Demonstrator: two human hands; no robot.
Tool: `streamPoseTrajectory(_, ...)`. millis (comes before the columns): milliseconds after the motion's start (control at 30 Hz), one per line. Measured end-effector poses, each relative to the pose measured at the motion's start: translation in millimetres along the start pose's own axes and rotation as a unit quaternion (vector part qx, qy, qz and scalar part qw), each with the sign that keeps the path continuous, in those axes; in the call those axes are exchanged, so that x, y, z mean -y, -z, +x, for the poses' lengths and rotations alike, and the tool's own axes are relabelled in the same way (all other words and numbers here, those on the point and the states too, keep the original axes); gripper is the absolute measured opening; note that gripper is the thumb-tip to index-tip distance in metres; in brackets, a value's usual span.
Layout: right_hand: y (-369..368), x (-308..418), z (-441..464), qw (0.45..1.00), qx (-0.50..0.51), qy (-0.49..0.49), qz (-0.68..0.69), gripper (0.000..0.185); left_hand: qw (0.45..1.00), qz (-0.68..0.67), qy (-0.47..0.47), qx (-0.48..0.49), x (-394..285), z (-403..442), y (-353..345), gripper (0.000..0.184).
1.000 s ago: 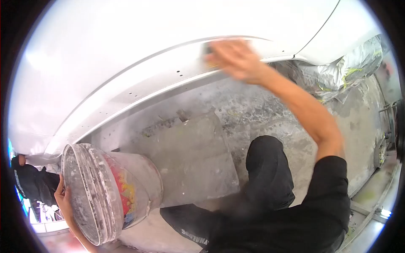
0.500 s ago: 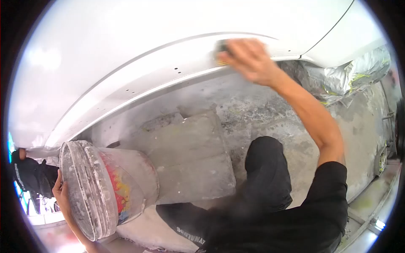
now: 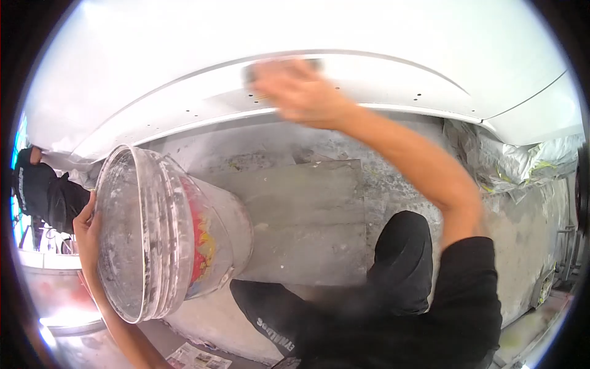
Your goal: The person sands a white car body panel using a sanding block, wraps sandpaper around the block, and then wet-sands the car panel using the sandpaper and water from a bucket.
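Dark and blurred, a hand-sized block [image 3: 250, 75] lies under the right hand [image 3: 298, 92], flat against the white car body panel [image 3: 184, 52]; its ends show on both sides of the fingers. The right hand is closed over it, palm toward the panel, with motion blur hiding how each finger sits. Just below and to either side of that hand, small dark holes dot the panel's lower strip, above its pale bottom edge. Above the hand runs a long curved crease, and well to its right a thin seam [image 3: 530, 96] cuts across the panel.

To the right of the right hand, beyond the forearm, crumpled silvery sheeting [image 3: 528, 161] hangs under the panel, marked with yellow-green. Below the hand, a flat grey board [image 3: 307, 224] lies on the stained floor [image 3: 522, 227], near the person's black-clad knee [image 3: 402, 258].

The left hand [image 3: 88, 230] has its fingers against the outer rim of a smeared plastic bucket [image 3: 230, 230]; whether it grips the rim or only rests there, I cannot tell. The bucket shows its rim beside that hand and its base away from it, with a red and yellow label [image 3: 203, 246] on the side. Up and left of the left hand is another person in black [image 3: 37, 187], partly seen. Below and right of it, past the forearm, printed paper [image 3: 198, 357] lies at the bottom edge of the view.
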State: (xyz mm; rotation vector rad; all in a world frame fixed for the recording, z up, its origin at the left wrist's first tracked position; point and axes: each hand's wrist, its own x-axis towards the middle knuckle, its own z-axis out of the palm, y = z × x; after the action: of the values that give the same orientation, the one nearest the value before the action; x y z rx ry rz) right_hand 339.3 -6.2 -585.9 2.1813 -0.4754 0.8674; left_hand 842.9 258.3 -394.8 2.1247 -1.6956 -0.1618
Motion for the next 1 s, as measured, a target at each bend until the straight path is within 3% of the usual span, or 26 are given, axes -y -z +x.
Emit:
streamPoseTrajectory(67,4,31,65,0.975,0.072,0.060,-0.201,0.038,1.000,-0.030,-0.005,-0.004,8,1,-1,0.054)
streamPoseTrajectory(167,13,-8,8,0.997,-0.027,0.030,-0.058,0.042,0.998,-0.069,-0.010,0.006,10,-3,-2,0.053)
streamPoseTrajectory(200,42,-33,-31,0.990,-0.015,0.045,-0.130,0.046,0.997,-0.070,-0.022,0.004,12,-2,-3,0.053)
streamPoseTrajectory(267,88,-65,-115,0.987,-0.011,-0.027,-0.158,0.049,0.997,-0.069,-0.041,0.003,17,2,-4,0.053)
streamPoseTrajectory(367,95,-64,-139,0.983,0.017,-0.070,-0.171,0.052,0.997,-0.063,-0.029,0.017,27,9,-1,0.052)
streamPoseTrajectory(433,68,-43,-95,0.989,-0.008,-0.055,-0.134,0.051,0.997,-0.066,-0.027,0.018,24,8,0,0.052)
streamPoseTrajectory(533,65,-21,-53,0.985,0.030,-0.046,-0.166,0.049,0.999,-0.009,-0.045,0.017,28,9,4,0.054)
streamPoseTrajectory(667,104,-86,-152,0.983,0.005,0.006,-0.183,0.053,0.999,-0.008,-0.039,0.019,1,4,-4,0.058)
streamPoseTrajectory(733,146,-102,-213,0.981,0.049,-0.047,-0.182,0.060,0.999,-0.031,-0.028,0.026,0,2,-3,0.058)
streamPoseTrajectory(833,113,-88,-205,0.983,-0.041,-0.088,-0.154,0.057,0.998,-0.057,-0.015,0.036,9,8,4,0.058)
streamPoseTrajectory(867,102,-79,-175,0.992,-0.035,-0.075,-0.096,0.048,0.997,-0.063,-0.015,0.045,16,10,5,0.058)
streamPoseTrajectory(900,82,-68,-146,0.987,-0.047,-0.023,-0.150,0.042,0.996,-0.066,-0.022,0.047,23,11,6,0.058)
streamPoseTrajectory(1000,69,-48,-97,0.986,-0.014,-0.035,-0.161,0.047,0.997,-0.055,-0.040,0.032,23,16,5,0.058)
